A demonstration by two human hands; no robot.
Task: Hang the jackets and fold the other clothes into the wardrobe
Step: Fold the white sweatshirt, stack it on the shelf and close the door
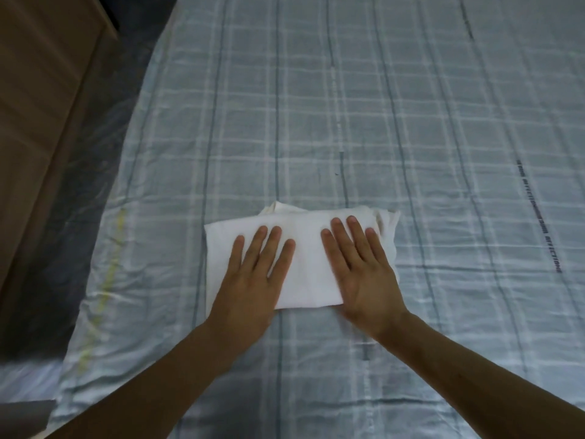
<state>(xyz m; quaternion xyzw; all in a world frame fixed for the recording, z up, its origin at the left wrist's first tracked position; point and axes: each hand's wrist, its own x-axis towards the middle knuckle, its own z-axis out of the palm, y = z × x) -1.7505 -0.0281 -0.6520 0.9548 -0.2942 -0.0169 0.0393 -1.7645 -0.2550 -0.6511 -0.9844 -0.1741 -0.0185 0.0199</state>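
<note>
Hands are pressing flat on a folded white cloth [304, 264] lying on the bed [411, 122] near its front edge: left hand [253, 277] and right hand [364, 274], fingers straight, gripping nothing.

**Materials and finishes**

Folded garment [304, 264]: white cloth, matt, soft, lightly creased, layered edges at the far side. Bed sheet [380, 122]: pale blue-grey checked cloth, matt, faintly wrinkled, with dark printed lettering along one stripe. Furniture panel [41, 90] at left: brown wood-look board, smooth, dull. Floor [104, 128] beside the bed: dark, slightly glossy.
</note>
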